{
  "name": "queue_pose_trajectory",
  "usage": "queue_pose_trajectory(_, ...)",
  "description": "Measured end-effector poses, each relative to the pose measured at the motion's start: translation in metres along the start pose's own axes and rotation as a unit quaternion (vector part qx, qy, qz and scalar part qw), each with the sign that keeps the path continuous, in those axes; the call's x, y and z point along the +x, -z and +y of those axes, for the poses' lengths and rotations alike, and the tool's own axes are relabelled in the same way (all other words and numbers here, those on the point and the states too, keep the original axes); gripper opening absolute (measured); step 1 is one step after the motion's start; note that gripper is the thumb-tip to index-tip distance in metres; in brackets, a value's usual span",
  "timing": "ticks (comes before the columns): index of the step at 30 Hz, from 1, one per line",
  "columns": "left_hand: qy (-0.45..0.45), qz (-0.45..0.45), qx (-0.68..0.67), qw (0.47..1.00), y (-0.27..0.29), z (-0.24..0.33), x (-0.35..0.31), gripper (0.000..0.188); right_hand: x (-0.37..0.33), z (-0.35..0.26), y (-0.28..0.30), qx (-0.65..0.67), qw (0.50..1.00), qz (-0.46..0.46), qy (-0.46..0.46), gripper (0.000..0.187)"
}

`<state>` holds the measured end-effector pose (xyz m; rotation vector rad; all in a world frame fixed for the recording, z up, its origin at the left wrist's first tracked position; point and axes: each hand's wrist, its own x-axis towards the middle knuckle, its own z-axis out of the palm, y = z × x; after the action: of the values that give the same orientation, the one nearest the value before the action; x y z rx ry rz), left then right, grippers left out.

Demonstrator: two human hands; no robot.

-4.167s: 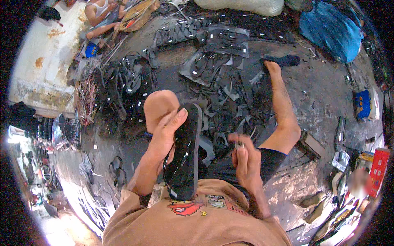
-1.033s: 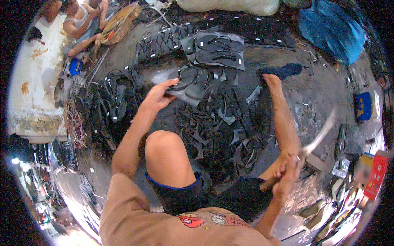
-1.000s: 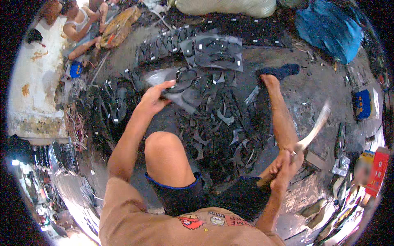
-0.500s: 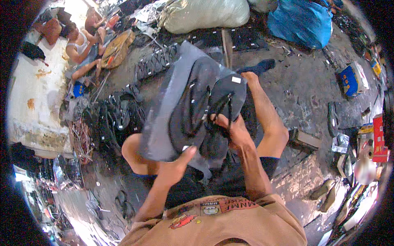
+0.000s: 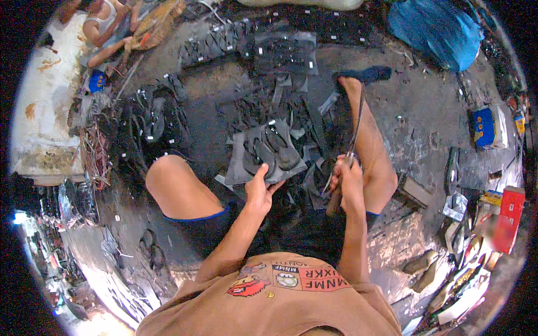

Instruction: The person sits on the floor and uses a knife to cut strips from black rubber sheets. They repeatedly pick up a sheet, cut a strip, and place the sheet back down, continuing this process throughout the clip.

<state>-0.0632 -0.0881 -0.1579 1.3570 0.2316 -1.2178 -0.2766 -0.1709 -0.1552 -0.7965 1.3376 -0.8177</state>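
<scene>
My left hand [image 5: 259, 194] grips the near edge of a grey rubber sheet [image 5: 241, 162]. The thumb presses on top, by the heel of a dark sandal [image 5: 259, 157]. Beside it on the sheet a second dark sandal [image 5: 283, 152], with straps, lies to the right. My right hand [image 5: 348, 178] is closed round a long knife [image 5: 357, 130], its narrow blade pointing up and away and what looks like a wooden handle showing below the fist. Dark scraps and straps [image 5: 319, 182] are on the floor between the two hands.
Piles of dark sandals [image 5: 151, 120] lie left, with sandal rows [image 5: 210, 42] farther off. A co-worker [image 5: 103, 25] sits far left beside a wooden board [image 5: 157, 25]. A blue sack [image 5: 437, 33] stands far right, and a blue-and-white box [image 5: 488, 129] and wooden block [image 5: 414, 191] sit right.
The sheet with the sandals has come down lower and lies flatter, now in my left hand alone. My right hand has left the sandals and now holds the knife. My view has tilted down.
</scene>
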Motion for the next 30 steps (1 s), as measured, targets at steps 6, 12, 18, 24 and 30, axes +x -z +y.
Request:
queue_pose_trajectory(6,0.071,0.002,0.191,0.979,-0.004,0.026,-0.003,0.049,-0.109,-0.018,-0.022,-0.271,0.958,-0.094,-0.007,0.031)
queue_pose_trajectory(12,0.083,-0.036,0.141,0.986,-0.018,0.037,-0.004,0.044,-0.120,-0.010,-0.041,-0.360,0.921,-0.131,-0.070,0.037)
queue_pose_trajectory(18,0.136,-0.076,0.087,0.984,-0.007,0.032,0.002,0.040,-0.066,0.011,-0.065,-0.424,0.896,-0.129,-0.034,0.043)
queue_pose_trajectory(24,0.200,-0.129,0.062,0.969,-0.003,0.041,0.010,0.034,-0.015,0.045,-0.079,-0.413,0.904,-0.103,0.041,0.046)
queue_pose_trajectory(30,0.209,-0.155,0.040,0.965,-0.001,0.038,0.014,0.032,0.032,0.086,-0.071,-0.374,0.910,-0.167,0.058,0.036)
